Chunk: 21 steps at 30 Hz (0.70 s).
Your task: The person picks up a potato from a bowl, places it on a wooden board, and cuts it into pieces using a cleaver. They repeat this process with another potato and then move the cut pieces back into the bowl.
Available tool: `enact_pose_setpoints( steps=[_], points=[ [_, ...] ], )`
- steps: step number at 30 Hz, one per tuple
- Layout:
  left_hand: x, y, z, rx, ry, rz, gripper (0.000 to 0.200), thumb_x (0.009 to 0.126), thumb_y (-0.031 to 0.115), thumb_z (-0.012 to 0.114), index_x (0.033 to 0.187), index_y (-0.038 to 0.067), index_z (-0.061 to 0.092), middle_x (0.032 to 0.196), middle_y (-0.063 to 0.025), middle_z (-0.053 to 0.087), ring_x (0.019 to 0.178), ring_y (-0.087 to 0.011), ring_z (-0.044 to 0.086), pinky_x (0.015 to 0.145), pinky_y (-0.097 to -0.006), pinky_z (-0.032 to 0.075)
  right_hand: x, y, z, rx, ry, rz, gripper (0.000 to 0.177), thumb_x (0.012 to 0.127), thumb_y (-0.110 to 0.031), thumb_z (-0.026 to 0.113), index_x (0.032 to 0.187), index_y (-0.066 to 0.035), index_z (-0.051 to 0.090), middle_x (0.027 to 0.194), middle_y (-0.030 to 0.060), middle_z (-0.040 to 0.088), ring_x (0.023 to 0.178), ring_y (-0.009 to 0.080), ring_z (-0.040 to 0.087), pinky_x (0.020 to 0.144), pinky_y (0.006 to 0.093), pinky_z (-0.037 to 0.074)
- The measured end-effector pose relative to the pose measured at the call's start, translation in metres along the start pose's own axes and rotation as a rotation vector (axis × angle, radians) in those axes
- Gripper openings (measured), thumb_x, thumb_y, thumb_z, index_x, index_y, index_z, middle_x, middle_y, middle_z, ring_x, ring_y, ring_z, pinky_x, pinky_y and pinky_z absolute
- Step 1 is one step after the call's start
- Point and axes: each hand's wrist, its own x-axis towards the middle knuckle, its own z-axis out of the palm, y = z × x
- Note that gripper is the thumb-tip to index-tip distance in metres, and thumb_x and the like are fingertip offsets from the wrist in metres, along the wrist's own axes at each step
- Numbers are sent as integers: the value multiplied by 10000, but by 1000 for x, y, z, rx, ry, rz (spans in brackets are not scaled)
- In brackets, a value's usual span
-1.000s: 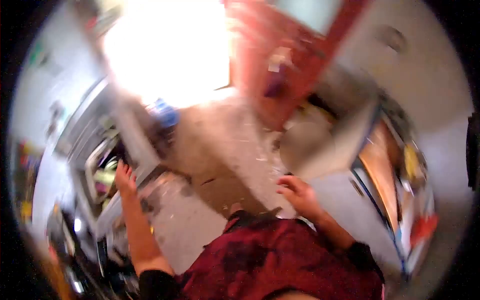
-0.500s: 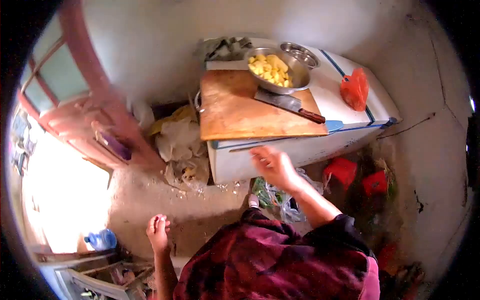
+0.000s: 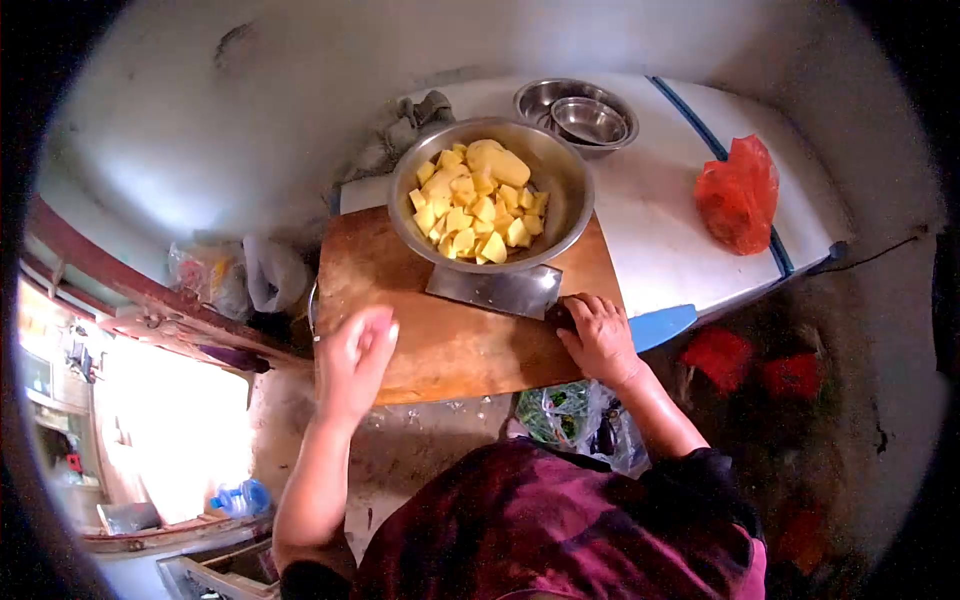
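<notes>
A wide steel bowl [image 3: 577,205] of cut and whole peeled potatoes [image 3: 470,205] stands at the back of the wooden cutting board [image 3: 450,350]. In front of the bowl lies a cleaver [image 3: 495,290], its blade flat on the board and partly under the bowl's rim. My right hand [image 3: 603,340] has its fingers closed over the cleaver's dark handle, which is mostly hidden. Above the board's left front part, my left hand [image 3: 357,362] is held up with nothing in it, fingers loosely bent and the thumb apart.
Two nested steel bowls [image 3: 590,120] and a red plastic bag [image 3: 740,195] sit on the white chest top [image 3: 665,220]. A blue flat piece [image 3: 662,327] juts out beside the board. Below, plastic bags of greens [image 3: 565,415] lie on the floor near my feet.
I have come closer to the board. My right hand has moved onto the cleaver's handle, and my left hand has risen from low at my side to above the board.
</notes>
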Motion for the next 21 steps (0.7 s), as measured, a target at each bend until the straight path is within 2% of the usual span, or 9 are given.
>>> enact_pose_setpoints(
  steps=[1, 3, 4, 6, 10, 13, 16, 19, 21],
  points=[
    [26, 2, 14, -83, 29, 86, 176, 847, 116, 579, 983, 7, 599, 845, 24, 577, 775, -50, 499, 702, -207, 423, -1, 2, 2, 0, 16, 3, 441, 729, -232, 626, 1120, -69, 504, 1079, 121, 522, 1011, 314, 484, 839, 430, 390],
    [85, 4, 31, 50, -35, 156, 188, 860, 158, 560, 974, 13, 597, 796, 3, 579, 725, -66, 515, 674, -214, 433, -2, 0, 2, 0, 62, 15, 444, 723, -227, 628, 1119, -70, 504, 1085, 108, 517, 1012, 306, 476, 840, 427, 379],
    [116, 0, 41, 38, -62, 47, 184, 861, 164, 552, 959, 13, 592, 786, 3, 575, 701, -72, 512, 650, -221, 432, -3, 0, 0, 3, 76, 11, 460, 710, -222, 631, 1125, -71, 502, 1107, 99, 505, 1019, 294, 462, 848, 417, 362],
    [168, -6, 63, 16, -56, 22, 208, 856, 182, 550, 963, 6, 579, 773, 4, 565, 703, -80, 505, 637, -229, 430, -3, 0, -3, 37, 64, 39, 473, 708, -215, 633, 1138, -71, 499, 1118, 103, 500, 1026, 291, 459, 855, 409, 355],
    [251, -33, 92, 273, -15, 110, 269, 834, 193, 524, 1017, 3, 572, 927, -175, 628, 884, -289, 604, 748, -342, 457, 0, 4, -4, 59, 47, 36, 498, 686, -227, 645, 1137, -69, 502, 1134, 91, 500, 1028, 280, 468, 854, 397, 358],
    [289, -65, 114, 187, 4, 112, 294, 822, 183, 527, 1053, 4, 555, 1001, -204, 601, 948, -311, 581, 776, -347, 452, -1, 7, 0, 79, 48, 42, 483, 698, -219, 639, 1132, -54, 504, 1141, 101, 496, 1022, 279, 468, 852, 398, 354],
    [310, -79, 123, 281, -25, -33, 305, 811, 192, 543, 1062, 19, 565, 1034, -196, 595, 954, -272, 583, 786, -335, 451, 0, 10, 6, 89, 38, 34, 490, 702, -219, 639, 1139, -48, 501, 1160, 107, 490, 1036, 276, 464, 856, 402, 350],
    [305, -81, 125, 35, -254, -246, 364, 770, 219, 605, 1075, 26, 561, 1012, -160, 613, 918, -229, 587, 783, -318, 450, 1, 14, 6, 54, 44, 2, 487, 712, -223, 629, 1144, -40, 497, 1180, 109, 485, 1044, 275, 467, 859, 403, 351],
    [280, -64, 130, 92, -363, -183, 445, 725, 236, 661, 1099, 28, 542, 992, -142, 611, 900, -204, 578, 781, -302, 448, 2, 14, 6, 45, 39, -11, 483, 717, -225, 624, 1143, -36, 497, 1179, 111, 486, 1044, 275, 469, 859, 401, 352]
  ],
)
